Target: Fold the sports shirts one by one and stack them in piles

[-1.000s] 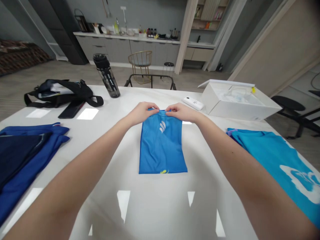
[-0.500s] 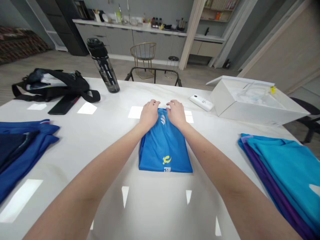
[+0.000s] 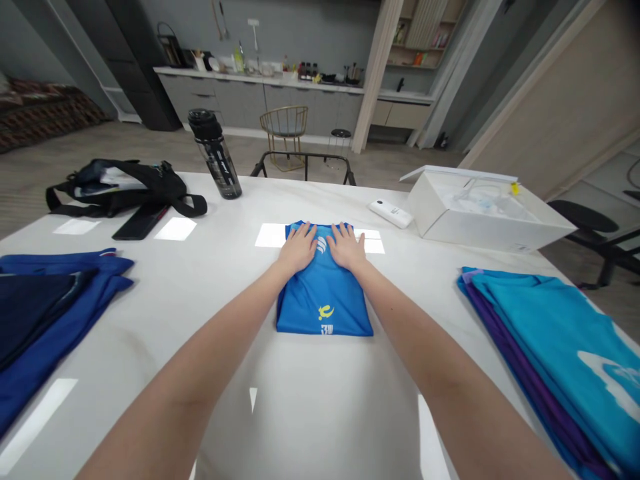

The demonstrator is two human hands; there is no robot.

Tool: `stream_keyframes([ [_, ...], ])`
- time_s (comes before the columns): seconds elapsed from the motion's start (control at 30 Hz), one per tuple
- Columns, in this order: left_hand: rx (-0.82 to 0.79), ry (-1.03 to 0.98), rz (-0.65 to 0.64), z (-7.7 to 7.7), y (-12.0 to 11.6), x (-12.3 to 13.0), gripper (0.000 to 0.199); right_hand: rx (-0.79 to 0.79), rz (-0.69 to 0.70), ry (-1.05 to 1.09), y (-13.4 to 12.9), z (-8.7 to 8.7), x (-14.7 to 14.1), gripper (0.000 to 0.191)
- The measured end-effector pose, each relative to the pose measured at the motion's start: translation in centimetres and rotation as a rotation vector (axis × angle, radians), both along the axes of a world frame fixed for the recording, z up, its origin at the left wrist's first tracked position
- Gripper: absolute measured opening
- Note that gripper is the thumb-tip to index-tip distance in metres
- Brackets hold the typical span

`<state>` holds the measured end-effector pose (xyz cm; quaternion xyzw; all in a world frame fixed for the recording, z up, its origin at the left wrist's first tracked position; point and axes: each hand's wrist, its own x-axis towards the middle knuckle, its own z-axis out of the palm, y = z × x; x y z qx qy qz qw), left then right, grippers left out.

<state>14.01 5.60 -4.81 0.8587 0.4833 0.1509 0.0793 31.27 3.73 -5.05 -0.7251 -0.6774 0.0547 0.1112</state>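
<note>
A blue T-shirt (image 3: 323,287), folded into a compact block, lies on the white table (image 3: 200,293) in front of me. It bears a small white logo near its far edge and a yellow and white print near its close edge. On the far left part of the shirt, my left hand (image 3: 299,247) lies flat with its fingers stretched forward. My right hand (image 3: 346,247) presses flat on the far right part, fingers apart. Neither hand grips the cloth. Both palms hide some of the shirt's upper sides.
Folded shirts (image 3: 550,333) in teal and purple are stacked at right, with dark blue garments (image 3: 65,300) at left. Along the far side are a black bag (image 3: 125,187), a phone (image 3: 140,221), a bottle (image 3: 217,157), a white device (image 3: 391,213) and an open white box (image 3: 480,213).
My fingers were curled at the shirt's far edge; now both hands lie flat on it. The far edge has spread out wider. The camera view has tilted up slightly.
</note>
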Motion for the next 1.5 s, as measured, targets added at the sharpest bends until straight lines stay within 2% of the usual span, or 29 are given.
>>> stream_keyframes([
  [0.13,0.132,-0.063,0.051,0.7,-5.3,-0.1,0.053,0.158,0.069,0.009,-2.8,0.8,-1.2,0.057],
  [0.23,0.1,-0.039,0.027,0.4,-9.4,-0.2,0.049,0.112,0.191,0.033,-5.7,1.0,-2.1,0.053],
  [0.33,0.044,-0.008,-0.01,-0.2,-11.7,-0.5,0.048,0.017,0.255,0.016,-8.2,1.0,-2.4,0.049],
  [0.43,0.001,-0.036,0.002,-0.5,-12.8,-1.2,0.048,-0.028,0.171,0.017,-10.2,1.1,-2.3,0.049],
  [0.5,-0.016,-0.103,0.047,-0.4,-13.7,-1.9,0.049,0.011,0.092,0.04,-11.7,1.4,-2.1,0.051],
  [0.67,-0.008,-0.421,0.17,-0.2,-17.5,-3.9,0.051,0.111,-0.124,0.131,-17.2,2.6,-1.3,0.036],
  [0.83,-0.079,-0.679,0.227,-0.2,-20.9,-5.1,0.04,-0.046,-0.242,0.291,-22.5,3.3,-0.9,0.034],
  [1.0,-0.156,-0.833,0.224,0.0,-21.6,-5.6,0.036,0.015,-0.296,0.378,-25.0,3.0,-0.4,0.044],
  [1.1,-0.194,-0.878,0.2,0.0,-21.3,-6.0,0.032,-0.013,-0.297,0.544,-25.2,2.5,0.1,0.038],
  [1.27,-0.22,-0.929,0.246,-0.3,-21.2,-6.6,0.024,0.073,-0.319,0.801,-24.6,1.7,0.5,0.032],
  [1.5,-0.272,-0.939,0.204,-0.4,-21.0,-7.1,0.019,0.069,-0.394,0.792,-24.1,0.9,0.6,0.034],
])
